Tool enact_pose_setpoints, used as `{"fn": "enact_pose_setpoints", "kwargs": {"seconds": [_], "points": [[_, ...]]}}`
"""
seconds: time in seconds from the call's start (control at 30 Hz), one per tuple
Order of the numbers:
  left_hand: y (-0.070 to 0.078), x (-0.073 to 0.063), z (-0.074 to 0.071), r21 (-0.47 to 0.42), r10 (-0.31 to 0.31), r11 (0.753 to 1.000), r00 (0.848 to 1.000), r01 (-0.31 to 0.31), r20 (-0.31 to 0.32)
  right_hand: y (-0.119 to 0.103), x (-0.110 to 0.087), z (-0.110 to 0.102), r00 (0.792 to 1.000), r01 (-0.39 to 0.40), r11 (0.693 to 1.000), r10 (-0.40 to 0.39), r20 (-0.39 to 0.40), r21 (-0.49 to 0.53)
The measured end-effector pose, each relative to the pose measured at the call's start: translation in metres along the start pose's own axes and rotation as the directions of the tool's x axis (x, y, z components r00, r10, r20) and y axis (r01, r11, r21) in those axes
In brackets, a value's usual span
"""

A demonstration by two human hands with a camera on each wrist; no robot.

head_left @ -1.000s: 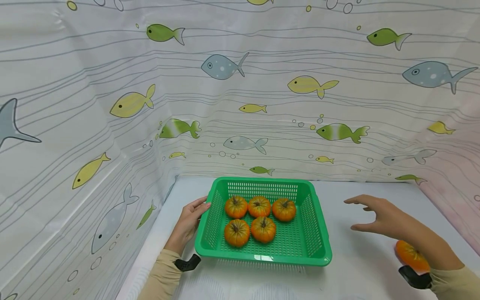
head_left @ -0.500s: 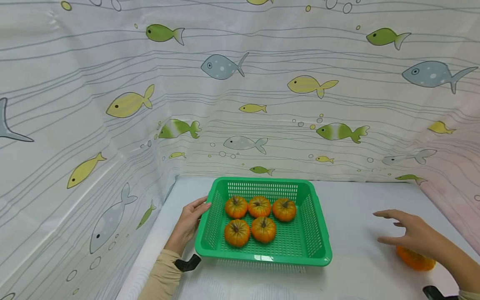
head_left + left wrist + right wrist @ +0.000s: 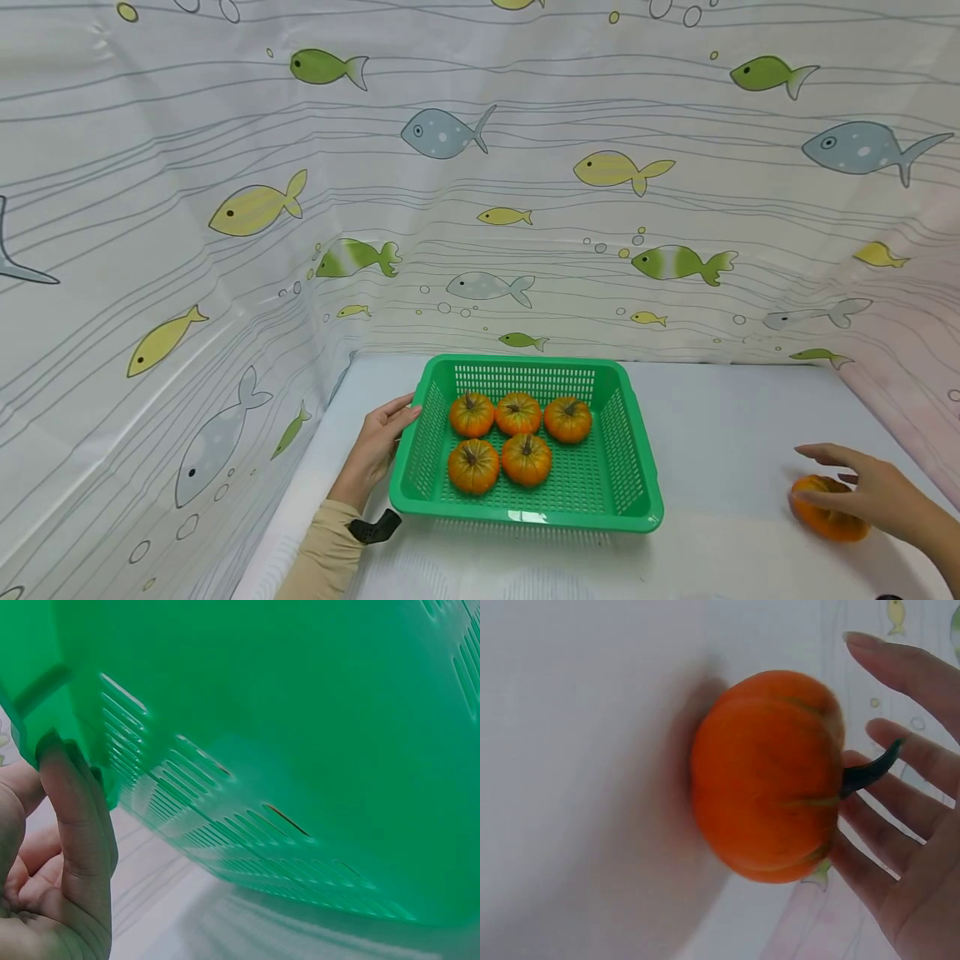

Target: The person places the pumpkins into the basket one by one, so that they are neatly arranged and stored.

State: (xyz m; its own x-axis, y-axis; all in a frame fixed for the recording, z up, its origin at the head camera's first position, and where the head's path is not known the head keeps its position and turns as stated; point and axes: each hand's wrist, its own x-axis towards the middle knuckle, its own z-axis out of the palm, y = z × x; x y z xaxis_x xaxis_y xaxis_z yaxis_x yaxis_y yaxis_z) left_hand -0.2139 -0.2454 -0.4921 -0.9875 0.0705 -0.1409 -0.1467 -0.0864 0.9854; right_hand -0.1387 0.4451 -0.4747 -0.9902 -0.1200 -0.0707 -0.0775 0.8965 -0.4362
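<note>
My left hand [image 3: 375, 442] holds the left rim of a green slotted plastic basket [image 3: 525, 517], thumb on top. The left wrist view shows the fingers [image 3: 75, 814] bent up under the rim, against the basket wall [image 3: 315, 697]. Inside the basket sit several small orange pumpkins [image 3: 527, 461], in two rows toward its left. Far to the right, one more pumpkin [image 3: 831, 525] lies on the table. My right hand [image 3: 877, 492] hovers over it with spread fingers, and from the right wrist its dark green stem [image 3: 870, 771] points toward the palm.
The white table [image 3: 720, 467] carries the basket and the single pumpkin. A curtain printed with fish [image 3: 611, 169] hangs behind and along both sides. Bare tabletop lies between basket and right hand.
My right hand has moved right and nearer me, from beside the basket to over the lone pumpkin. The left hand and basket have stayed put.
</note>
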Motion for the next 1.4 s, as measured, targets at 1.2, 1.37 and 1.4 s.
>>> {"fn": "enact_pose_setpoints", "kwargs": {"seconds": [1.2, 1.37, 1.4], "points": [[0.002, 0.000, 0.001, 0.001, -0.008, 1.000, 1.000, 0.008, -0.007, 0.019, -0.016, 0.016, 0.990, -0.132, 0.991, 0.130, 0.059, 0.025], [0.001, -0.001, 0.000, -0.007, 0.002, 1.000, 1.000, -0.002, 0.009, 0.013, -0.011, 0.017, 0.992, -0.117, 0.993, 0.116, 0.046, 0.025], [0.001, -0.001, 0.000, -0.007, 0.003, 1.000, 1.000, -0.003, 0.010, 0.012, -0.011, 0.017, 0.993, -0.108, 0.994, 0.107, 0.039, 0.025]]}}
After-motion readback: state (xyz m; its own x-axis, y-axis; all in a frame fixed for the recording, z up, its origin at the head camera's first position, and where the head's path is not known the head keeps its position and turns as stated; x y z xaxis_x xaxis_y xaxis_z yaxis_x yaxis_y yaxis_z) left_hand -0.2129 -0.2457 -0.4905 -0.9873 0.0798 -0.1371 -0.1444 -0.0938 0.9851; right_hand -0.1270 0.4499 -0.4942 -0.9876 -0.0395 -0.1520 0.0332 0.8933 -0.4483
